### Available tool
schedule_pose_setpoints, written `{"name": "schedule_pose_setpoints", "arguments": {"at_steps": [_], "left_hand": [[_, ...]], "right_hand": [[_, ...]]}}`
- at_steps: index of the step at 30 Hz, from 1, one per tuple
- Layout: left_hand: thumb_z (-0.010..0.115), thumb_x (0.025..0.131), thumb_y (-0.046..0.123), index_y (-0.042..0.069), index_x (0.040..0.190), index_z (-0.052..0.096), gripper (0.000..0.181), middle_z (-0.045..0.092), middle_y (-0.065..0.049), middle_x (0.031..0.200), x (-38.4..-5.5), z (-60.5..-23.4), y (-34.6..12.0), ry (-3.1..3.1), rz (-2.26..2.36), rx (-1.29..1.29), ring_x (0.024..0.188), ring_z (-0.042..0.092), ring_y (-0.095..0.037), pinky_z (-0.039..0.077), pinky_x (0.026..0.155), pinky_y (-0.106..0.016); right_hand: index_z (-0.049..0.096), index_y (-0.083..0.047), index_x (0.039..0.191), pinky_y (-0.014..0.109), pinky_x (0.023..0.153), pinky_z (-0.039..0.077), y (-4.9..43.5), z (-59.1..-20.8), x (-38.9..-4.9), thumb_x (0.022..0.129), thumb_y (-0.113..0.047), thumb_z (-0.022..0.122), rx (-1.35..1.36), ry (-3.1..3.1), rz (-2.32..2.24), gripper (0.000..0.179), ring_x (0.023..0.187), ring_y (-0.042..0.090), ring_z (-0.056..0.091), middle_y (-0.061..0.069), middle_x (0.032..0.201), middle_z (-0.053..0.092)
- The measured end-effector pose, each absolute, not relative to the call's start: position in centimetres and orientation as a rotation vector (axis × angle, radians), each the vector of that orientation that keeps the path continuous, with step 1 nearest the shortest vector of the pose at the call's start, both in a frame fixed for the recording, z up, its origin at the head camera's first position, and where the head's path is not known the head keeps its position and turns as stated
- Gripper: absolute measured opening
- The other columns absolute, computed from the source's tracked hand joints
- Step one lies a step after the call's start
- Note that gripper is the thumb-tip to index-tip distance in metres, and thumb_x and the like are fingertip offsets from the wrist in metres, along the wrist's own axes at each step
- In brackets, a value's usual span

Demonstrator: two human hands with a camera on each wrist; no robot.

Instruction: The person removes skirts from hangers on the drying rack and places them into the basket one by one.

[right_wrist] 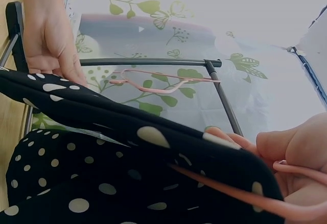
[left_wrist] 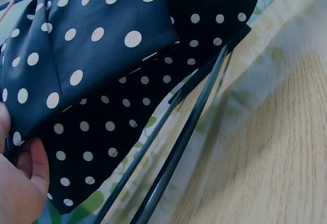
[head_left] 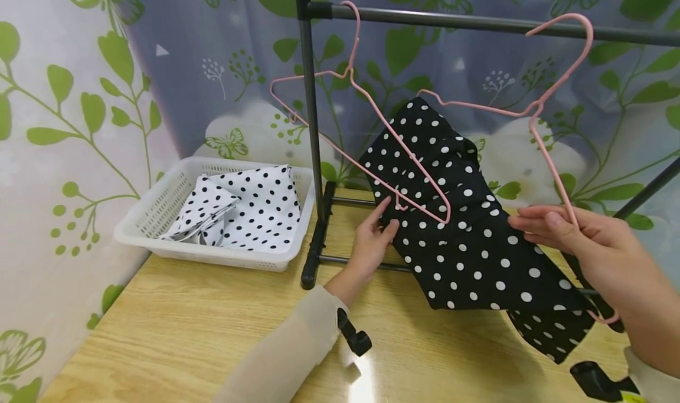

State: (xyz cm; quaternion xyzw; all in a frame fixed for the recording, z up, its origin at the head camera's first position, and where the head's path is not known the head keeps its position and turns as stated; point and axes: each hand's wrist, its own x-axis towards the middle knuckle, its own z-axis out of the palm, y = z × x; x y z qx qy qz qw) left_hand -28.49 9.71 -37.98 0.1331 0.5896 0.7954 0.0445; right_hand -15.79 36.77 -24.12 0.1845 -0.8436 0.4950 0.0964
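A black cloth with white dots (head_left: 451,232) is draped over the lower bar of a pink hanger (head_left: 547,149), slanting down to the right. My left hand (head_left: 366,243) pinches the cloth's left edge between thumb and fingers; in the left wrist view those fingers (left_wrist: 36,165) curl at its border. With my right hand (head_left: 600,249) I hold the hanger's right side, the wire running between thumb and fingers. The right wrist view shows this hanger wire (right_wrist: 301,211) passing along the palm. Part of the lower bar is hidden by the cloth.
A second pink hanger (head_left: 372,90) hangs bare from the dark metal rack (head_left: 451,19), in front of the black cloth. To the left, a white basket (head_left: 143,232) contains a white cloth with black dots (head_left: 260,208). Everything stands on a wooden table (head_left: 186,308) before a leaf-patterned curtain.
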Motion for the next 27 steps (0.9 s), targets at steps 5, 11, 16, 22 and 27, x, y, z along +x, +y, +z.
{"name": "schedule_pose_setpoints", "arguments": {"at_steps": [5, 11, 16, 22, 27], "left_hand": [[0.063, 0.092, -0.002, 0.012, 0.152, 0.031, 0.069, 0.044, -0.015, 0.146, -28.3, -37.6, 9.6, 1.882, 2.328, 0.520, 0.119, 0.055, -0.021, 0.048, 0.094, -0.027], [0.070, 0.088, 0.005, 0.009, 0.149, 0.037, 0.070, 0.044, -0.015, 0.147, -28.2, -37.3, 9.7, 2.131, 2.225, 0.568, 0.130, 0.047, -0.026, 0.042, 0.103, -0.032], [0.074, 0.085, 0.004, 0.010, 0.145, 0.046, 0.066, 0.052, -0.014, 0.140, -28.2, -37.1, 9.8, 2.269, 2.186, 0.558, 0.126, 0.052, -0.024, 0.043, 0.102, -0.032], [0.074, 0.086, 0.006, 0.005, 0.134, 0.058, 0.051, 0.059, -0.011, 0.134, -28.1, -36.6, 10.0, 2.398, 2.097, 0.527, 0.125, 0.053, -0.022, 0.043, 0.102, -0.030], [0.073, 0.087, 0.010, -0.002, 0.119, 0.068, 0.035, 0.063, -0.017, 0.124, -28.0, -36.3, 10.0, 2.568, 2.013, 0.509, 0.120, 0.057, -0.028, 0.044, 0.101, -0.034]], "right_hand": [[0.062, -0.001, 0.126, 0.012, 0.084, 0.048, 36.8, -24.3, -15.8, 0.105, -0.005, 0.036, 0.574, -2.467, 1.527, 0.034, 0.105, 0.004, 0.065, -0.004, 0.117, 0.070], [0.062, 0.000, 0.126, 0.013, 0.084, 0.049, 36.6, -24.4, -15.8, 0.104, -0.003, 0.037, 0.582, -2.445, 1.567, 0.033, 0.105, 0.005, 0.065, -0.002, 0.116, 0.070], [0.061, -0.002, 0.128, 0.012, 0.084, 0.048, 36.6, -24.5, -15.9, 0.105, -0.005, 0.036, 0.572, -2.486, 1.493, 0.034, 0.105, 0.003, 0.065, -0.005, 0.116, 0.070], [0.059, -0.001, 0.130, 0.011, 0.085, 0.047, 36.5, -24.5, -15.8, 0.106, -0.008, 0.035, 0.540, -2.563, 1.380, 0.035, 0.105, 0.002, 0.065, -0.006, 0.117, 0.069], [0.058, 0.004, 0.128, 0.011, 0.086, 0.046, 36.2, -24.4, -15.8, 0.106, -0.010, 0.035, 0.520, -2.571, 1.423, 0.035, 0.107, 0.004, 0.064, -0.003, 0.119, 0.069]]}}
